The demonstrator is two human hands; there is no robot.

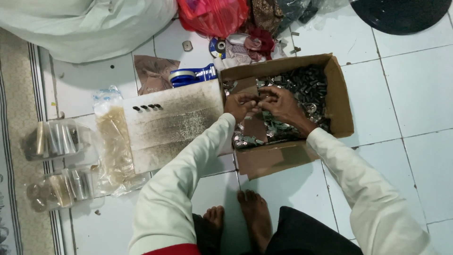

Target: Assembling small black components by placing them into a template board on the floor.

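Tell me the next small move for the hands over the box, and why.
Probably carry the small piece over to the white board. Both the left hand and right hand meet above the cardboard box of small metal parts, fingertips pinched together, and the board already has a short row of dark pieces beside the box.

The cardboard box point(339, 101) is brown, its metal pieces point(306, 85) dark grey and silver. The floor point(415, 85) is white tile. The board point(174, 125) is white, speckled black. The sleeves point(165, 198) are cream, the plastic bag point(212, 16) red.
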